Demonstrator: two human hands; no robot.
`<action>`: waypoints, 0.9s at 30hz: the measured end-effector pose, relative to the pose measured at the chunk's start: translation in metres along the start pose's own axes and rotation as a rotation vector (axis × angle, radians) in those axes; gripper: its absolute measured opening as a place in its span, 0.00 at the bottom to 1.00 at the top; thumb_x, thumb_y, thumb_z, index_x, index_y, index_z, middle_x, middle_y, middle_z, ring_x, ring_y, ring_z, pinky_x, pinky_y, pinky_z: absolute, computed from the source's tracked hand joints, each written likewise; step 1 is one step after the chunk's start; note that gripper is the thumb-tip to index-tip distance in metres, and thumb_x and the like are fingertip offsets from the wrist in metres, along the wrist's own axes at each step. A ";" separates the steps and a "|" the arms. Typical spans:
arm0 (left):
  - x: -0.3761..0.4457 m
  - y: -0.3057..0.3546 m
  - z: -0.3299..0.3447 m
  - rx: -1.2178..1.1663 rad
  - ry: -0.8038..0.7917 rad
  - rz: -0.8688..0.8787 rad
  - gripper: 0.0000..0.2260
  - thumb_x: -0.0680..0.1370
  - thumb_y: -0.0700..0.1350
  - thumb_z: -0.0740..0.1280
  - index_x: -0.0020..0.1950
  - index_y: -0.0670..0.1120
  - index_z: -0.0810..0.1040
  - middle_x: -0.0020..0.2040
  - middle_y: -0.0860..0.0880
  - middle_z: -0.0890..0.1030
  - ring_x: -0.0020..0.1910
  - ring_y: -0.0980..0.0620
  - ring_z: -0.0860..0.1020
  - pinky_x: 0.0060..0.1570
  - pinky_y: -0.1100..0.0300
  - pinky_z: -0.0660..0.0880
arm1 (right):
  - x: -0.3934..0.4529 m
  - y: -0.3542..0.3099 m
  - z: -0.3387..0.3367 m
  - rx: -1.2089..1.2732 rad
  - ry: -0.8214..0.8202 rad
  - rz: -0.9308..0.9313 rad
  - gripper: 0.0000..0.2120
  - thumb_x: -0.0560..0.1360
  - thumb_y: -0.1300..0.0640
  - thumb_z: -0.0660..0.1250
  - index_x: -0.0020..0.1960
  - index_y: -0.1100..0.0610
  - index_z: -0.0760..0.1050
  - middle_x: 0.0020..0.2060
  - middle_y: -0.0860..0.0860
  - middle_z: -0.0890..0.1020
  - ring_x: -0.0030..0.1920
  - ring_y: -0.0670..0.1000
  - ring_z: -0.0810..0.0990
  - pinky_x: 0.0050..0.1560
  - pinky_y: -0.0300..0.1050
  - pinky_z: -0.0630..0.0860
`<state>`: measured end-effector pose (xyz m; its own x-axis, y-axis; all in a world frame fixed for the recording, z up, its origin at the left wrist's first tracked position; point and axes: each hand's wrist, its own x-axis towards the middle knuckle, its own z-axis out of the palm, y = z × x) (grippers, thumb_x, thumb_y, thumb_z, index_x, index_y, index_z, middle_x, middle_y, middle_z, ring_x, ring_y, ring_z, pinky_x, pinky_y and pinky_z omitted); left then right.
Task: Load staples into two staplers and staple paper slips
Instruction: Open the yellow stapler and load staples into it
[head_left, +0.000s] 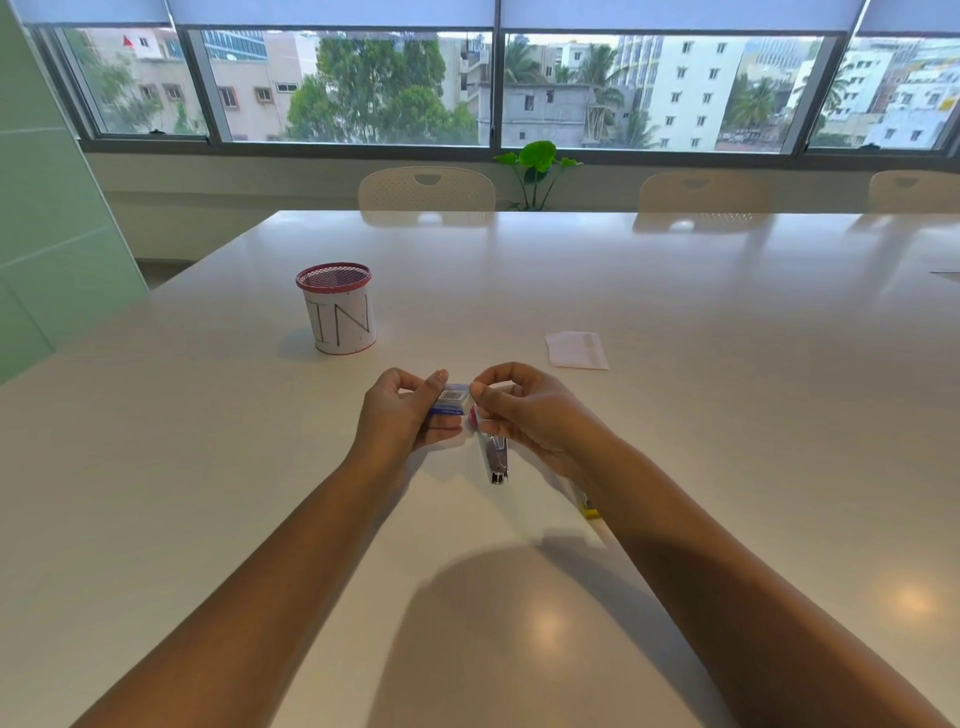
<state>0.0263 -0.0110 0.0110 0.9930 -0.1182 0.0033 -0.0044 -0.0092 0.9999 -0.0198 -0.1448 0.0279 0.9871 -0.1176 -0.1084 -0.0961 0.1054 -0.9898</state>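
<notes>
Now I see both hands at a small box over the white tabletop (675, 415).
My left hand (402, 415) grips the staple box (451, 401); my right hand (524, 410) has its fingers (480, 397) pinching the box's end, above an opened stapler (495, 457); paper slips (576, 351) lie behind.

The bench (675, 291) is white, smooth and glossy, mirroring the chairs and ceiling lights. At centre frame the staple box (451, 400) looks like printed card, blue and white with a barcode label. Just right of it the stapler (496, 457) shows bright, shiny metal with a pink plastic end. The paper slip (576, 351), right of centre, is matt white. At upper left the cup (340, 309) is red wire mesh wrapped in matt white paper with hand-drawn letters.
</notes>
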 end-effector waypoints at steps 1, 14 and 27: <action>0.000 -0.001 0.001 -0.002 0.001 -0.002 0.07 0.74 0.49 0.65 0.42 0.48 0.69 0.43 0.43 0.80 0.26 0.55 0.80 0.31 0.64 0.78 | 0.000 0.000 0.000 -0.017 0.006 0.000 0.03 0.73 0.59 0.68 0.44 0.57 0.74 0.43 0.59 0.80 0.40 0.53 0.77 0.39 0.37 0.79; 0.038 0.002 -0.051 0.304 0.157 0.089 0.10 0.77 0.40 0.63 0.36 0.45 0.74 0.34 0.45 0.75 0.29 0.55 0.73 0.36 0.64 0.74 | 0.000 -0.006 -0.003 0.125 -0.079 0.103 0.06 0.75 0.66 0.65 0.52 0.63 0.73 0.45 0.58 0.80 0.43 0.51 0.81 0.47 0.41 0.80; 0.037 0.005 -0.088 1.111 -0.403 0.054 0.30 0.66 0.58 0.72 0.66 0.55 0.67 0.69 0.48 0.66 0.66 0.44 0.65 0.64 0.52 0.65 | 0.001 -0.033 -0.051 -0.101 0.234 -0.145 0.08 0.78 0.66 0.59 0.56 0.64 0.73 0.44 0.57 0.82 0.37 0.47 0.83 0.40 0.37 0.81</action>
<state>0.0733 0.0720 0.0172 0.8802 -0.4477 -0.1574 -0.3430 -0.8294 0.4411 -0.0220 -0.1988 0.0553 0.9362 -0.3504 0.0278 0.0197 -0.0267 -0.9995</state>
